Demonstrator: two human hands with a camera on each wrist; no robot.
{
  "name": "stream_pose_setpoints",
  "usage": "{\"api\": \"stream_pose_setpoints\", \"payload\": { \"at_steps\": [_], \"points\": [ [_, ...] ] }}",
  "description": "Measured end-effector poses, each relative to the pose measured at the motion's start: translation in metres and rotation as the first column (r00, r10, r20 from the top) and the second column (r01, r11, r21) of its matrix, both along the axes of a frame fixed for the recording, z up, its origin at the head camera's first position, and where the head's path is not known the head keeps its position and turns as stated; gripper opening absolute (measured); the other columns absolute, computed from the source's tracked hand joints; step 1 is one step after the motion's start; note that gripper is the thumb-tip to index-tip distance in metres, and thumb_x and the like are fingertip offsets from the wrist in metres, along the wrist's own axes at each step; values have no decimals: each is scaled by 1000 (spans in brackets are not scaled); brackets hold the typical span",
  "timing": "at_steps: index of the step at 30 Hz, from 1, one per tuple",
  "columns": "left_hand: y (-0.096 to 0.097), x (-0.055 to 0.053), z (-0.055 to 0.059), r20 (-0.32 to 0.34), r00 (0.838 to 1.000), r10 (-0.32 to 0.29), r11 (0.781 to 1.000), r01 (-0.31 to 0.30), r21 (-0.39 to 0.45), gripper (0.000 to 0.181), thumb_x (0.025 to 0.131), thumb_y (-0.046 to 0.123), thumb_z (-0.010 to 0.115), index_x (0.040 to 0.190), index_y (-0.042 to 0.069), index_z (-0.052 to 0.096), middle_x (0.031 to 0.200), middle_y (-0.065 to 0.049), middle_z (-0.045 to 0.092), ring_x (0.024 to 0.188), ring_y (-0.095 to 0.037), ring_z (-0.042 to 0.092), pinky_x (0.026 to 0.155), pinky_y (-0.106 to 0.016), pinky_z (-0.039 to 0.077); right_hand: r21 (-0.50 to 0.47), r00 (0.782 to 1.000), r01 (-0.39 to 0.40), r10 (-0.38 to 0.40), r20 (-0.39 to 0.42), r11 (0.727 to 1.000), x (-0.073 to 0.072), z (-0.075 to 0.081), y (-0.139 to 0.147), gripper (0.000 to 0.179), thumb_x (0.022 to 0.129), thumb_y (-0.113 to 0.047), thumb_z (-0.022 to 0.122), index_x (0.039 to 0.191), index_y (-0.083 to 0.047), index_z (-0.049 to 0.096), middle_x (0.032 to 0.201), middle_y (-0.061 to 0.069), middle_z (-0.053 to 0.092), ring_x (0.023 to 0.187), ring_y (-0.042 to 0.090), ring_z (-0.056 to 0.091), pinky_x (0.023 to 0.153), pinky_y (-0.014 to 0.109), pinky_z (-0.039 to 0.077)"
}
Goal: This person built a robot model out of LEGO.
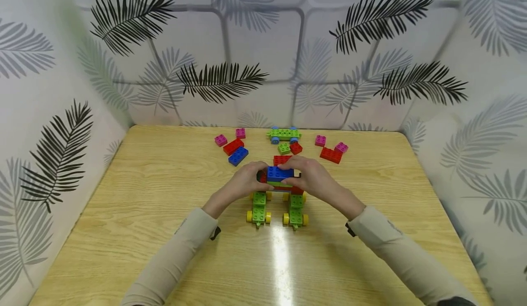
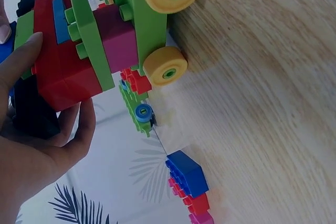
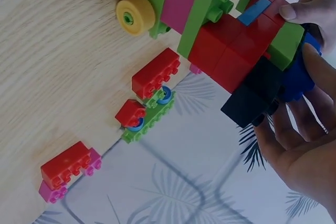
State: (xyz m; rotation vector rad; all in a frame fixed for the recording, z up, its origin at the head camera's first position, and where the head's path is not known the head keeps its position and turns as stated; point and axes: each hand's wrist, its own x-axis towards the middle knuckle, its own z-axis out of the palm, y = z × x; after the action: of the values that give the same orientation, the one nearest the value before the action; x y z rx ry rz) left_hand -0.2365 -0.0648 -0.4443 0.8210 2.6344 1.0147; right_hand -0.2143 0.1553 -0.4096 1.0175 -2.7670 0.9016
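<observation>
Person's two bare hands on a brick model (image 1: 280,188), standing mid-surface on the light wood-grain surface (image 1: 164,251). Left hand (image 1: 249,178) curled round the model's left side, fingers about a black brick (image 2: 34,111), thumb on the front by the green brick (image 3: 286,45). Right hand (image 1: 310,175) pinching the blue brick (image 1: 280,173) at the top of the model, index finger on its upper side, thumb at the front. Blue brick sits over the green brick; fingers cover the joint, so can't tell if it's fully seated. Under that, red bricks (image 2: 71,74) with a thin blue piece (image 3: 255,11) between them; second black brick (image 3: 252,95) on the right side. Model stands on two green wheeled bases, left one (image 1: 259,213) and right one (image 1: 295,215), side by side with a gap, yellow wheels, magenta bricks (image 2: 118,40) above the bases. Loose pieces behind: red brick (image 1: 282,159) just beyond the model, then a small lime brick (image 1: 284,148) beside a small red brick (image 1: 296,147), and a green base with blue wheels (image 1: 284,134) near the back edge. Back left: two pink bricks (image 1: 220,140), a long red brick (image 1: 233,147), a loose blue brick (image 1: 238,156). Back right: two more pink bricks (image 1: 341,147), another long red brick (image 1: 330,155). Beige sleeves (image 1: 177,246); leaf-print backdrop (image 1: 263,45) behind.
</observation>
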Motion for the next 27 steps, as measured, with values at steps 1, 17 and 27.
{"api": "stream_pose_setpoints", "payload": {
  "at_steps": [1, 17, 27],
  "points": [
    [0, 0, 0, 2, 1000, 0, 1000, 0, 6, 44, 81, 25, 79, 116, 4, 62, 106, -5, 64, 94, -21, 57, 85, -37, 49, 4, 1000, -1, 1, -3, 1000, 0, 0, 0, 36, 79, -11, 79, 113, -3, 71, 105, 9, 69, 91, 23, 64, 80, 41, 55],
    [-1, 3, -1, -4, 1000, -5, 998, 5, 57, 38, 81, 22, 80, 110, 4, 64, 98, -4, 63, 89, -20, 53, 80, -35, 47, 149, 1000, -7, 10, -22, 989, 1, 8, -4, 35, 78, -17, 81, 109, -5, 72, 100, 6, 67, 86, 21, 61, 78, 34, 54],
    [0, 5, -3, -11, 1000, 2, 998, -1, 66, 41, 81, 21, 79, 114, 4, 63, 103, -5, 63, 94, -22, 53, 84, -37, 46, 154, 989, 30, -8, -145, 988, 9, 0, -5, 38, 78, -19, 81, 112, -7, 70, 104, 6, 67, 91, 21, 62, 81, 36, 55]
  ]
}}
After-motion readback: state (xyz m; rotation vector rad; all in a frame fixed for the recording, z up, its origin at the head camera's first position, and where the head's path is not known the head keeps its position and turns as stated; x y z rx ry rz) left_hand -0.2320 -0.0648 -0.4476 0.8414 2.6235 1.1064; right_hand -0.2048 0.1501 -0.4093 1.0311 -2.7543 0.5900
